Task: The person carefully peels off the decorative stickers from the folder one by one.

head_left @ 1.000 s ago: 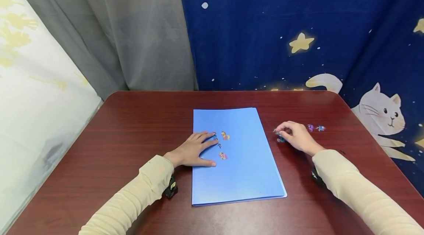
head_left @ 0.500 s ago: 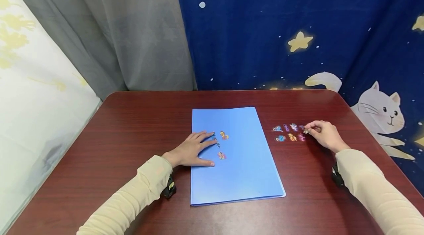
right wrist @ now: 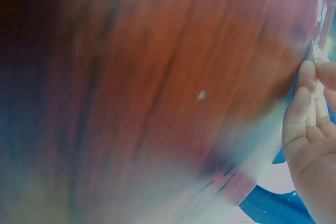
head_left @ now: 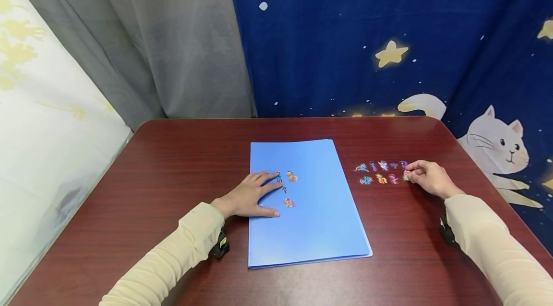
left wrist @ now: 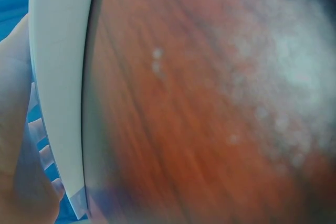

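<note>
My left hand (head_left: 249,196) rests with spread fingers on the left side of a blue folder (head_left: 319,229). Beside its fingertips on the cover are an orange pony sticker (head_left: 292,176), a pink one (head_left: 289,203) and small bluish ones (head_left: 284,189), partly covered by the fingers. At the right of the table, my right hand (head_left: 432,179) pinches a small pale pony sticker (head_left: 406,176) between thumb and forefinger, low at the end of the front row. The right wrist view shows these pinching fingers (right wrist: 307,77) at its right edge; the left wrist view catches the folder's white edge (left wrist: 60,77).
Two rows of pony stickers lie on the dark red table (head_left: 194,162) right of the folder, among them a blue one (head_left: 365,180), an orange one (head_left: 381,178) and a white one (head_left: 383,165). Curtains (head_left: 324,47) hang behind the table.
My right hand has moved right, from the left end of the sticker rows to the right end of the front row, uncovering the stickers between. My left hand has stayed on the folder.
</note>
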Demonstrator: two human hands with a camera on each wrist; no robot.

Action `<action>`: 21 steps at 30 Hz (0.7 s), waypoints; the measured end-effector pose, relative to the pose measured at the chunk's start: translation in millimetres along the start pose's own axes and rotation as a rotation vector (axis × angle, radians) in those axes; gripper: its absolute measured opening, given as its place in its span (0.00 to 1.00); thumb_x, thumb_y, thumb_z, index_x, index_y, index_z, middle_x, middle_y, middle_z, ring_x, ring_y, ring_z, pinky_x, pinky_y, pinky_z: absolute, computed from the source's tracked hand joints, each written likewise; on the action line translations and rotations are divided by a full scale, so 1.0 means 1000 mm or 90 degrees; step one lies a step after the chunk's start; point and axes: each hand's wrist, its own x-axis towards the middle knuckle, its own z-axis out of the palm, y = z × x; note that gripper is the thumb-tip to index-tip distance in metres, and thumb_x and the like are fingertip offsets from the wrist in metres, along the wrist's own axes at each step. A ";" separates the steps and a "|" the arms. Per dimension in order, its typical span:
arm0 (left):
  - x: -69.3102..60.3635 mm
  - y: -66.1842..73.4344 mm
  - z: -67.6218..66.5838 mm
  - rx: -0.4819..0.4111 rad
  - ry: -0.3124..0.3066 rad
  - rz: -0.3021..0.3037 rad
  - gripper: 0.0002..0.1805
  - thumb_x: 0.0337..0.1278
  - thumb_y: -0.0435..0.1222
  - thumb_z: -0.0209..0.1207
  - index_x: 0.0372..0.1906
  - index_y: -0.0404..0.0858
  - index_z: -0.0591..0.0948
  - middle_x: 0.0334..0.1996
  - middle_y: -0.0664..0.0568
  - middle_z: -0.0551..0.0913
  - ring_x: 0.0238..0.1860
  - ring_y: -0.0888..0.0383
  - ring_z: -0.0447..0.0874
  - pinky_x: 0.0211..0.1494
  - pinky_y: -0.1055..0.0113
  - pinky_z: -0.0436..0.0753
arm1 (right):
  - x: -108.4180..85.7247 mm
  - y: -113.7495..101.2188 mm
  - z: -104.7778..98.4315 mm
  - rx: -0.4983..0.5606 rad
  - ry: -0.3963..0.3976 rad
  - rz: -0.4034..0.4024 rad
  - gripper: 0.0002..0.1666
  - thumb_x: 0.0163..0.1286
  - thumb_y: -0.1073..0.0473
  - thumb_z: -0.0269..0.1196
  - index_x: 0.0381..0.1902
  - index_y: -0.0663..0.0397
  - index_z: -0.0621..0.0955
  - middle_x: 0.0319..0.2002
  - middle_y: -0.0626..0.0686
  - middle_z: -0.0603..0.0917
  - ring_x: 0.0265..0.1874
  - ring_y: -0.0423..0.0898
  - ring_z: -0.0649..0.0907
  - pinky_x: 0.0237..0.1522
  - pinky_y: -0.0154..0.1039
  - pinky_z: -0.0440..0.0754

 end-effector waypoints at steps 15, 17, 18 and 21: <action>-0.001 0.000 0.001 -0.011 -0.004 -0.003 0.43 0.45 0.64 0.51 0.65 0.47 0.61 0.67 0.49 0.53 0.66 0.49 0.46 0.64 0.50 0.48 | 0.005 -0.002 0.004 -0.050 -0.018 -0.004 0.15 0.57 0.60 0.62 0.39 0.66 0.76 0.25 0.53 0.80 0.28 0.49 0.77 0.34 0.49 0.70; 0.000 0.000 0.001 -0.009 -0.002 -0.001 0.43 0.45 0.64 0.51 0.65 0.47 0.61 0.67 0.49 0.53 0.66 0.49 0.46 0.64 0.50 0.48 | 0.005 -0.001 0.003 -0.064 -0.012 -0.005 0.15 0.57 0.60 0.62 0.38 0.66 0.76 0.26 0.54 0.80 0.29 0.51 0.77 0.35 0.51 0.70; 0.000 0.000 0.000 -0.008 -0.002 -0.001 0.43 0.45 0.64 0.51 0.65 0.47 0.61 0.67 0.49 0.53 0.66 0.49 0.46 0.64 0.50 0.48 | 0.004 -0.001 0.003 -0.071 -0.007 -0.007 0.15 0.57 0.60 0.62 0.38 0.65 0.77 0.27 0.55 0.80 0.29 0.51 0.77 0.35 0.52 0.70; 0.000 0.001 -0.001 -0.007 -0.003 -0.003 0.43 0.45 0.64 0.51 0.65 0.48 0.61 0.67 0.49 0.53 0.66 0.49 0.46 0.64 0.50 0.48 | 0.003 0.001 0.003 -0.097 0.005 -0.017 0.12 0.56 0.59 0.63 0.33 0.63 0.78 0.26 0.55 0.79 0.29 0.51 0.77 0.34 0.52 0.71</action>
